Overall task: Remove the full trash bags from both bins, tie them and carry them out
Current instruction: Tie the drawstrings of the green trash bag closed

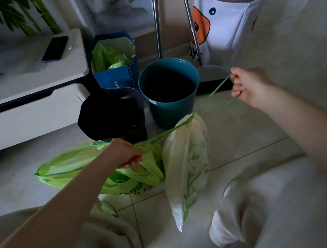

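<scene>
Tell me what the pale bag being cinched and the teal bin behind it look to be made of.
Pale bag: thin plastic film, likely; it is translucent, wrinkled and gathers tightly at the neck where the green drawstring pulls. Teal bin: probably rigid moulded plastic, smooth with a soft sheen, an even rim and a small sticker; painted metal cannot be ruled out.

thin translucent plastic bag (187, 162), smooth teal plastic bin (172, 110), glossy floor tiles (244, 137)
</scene>
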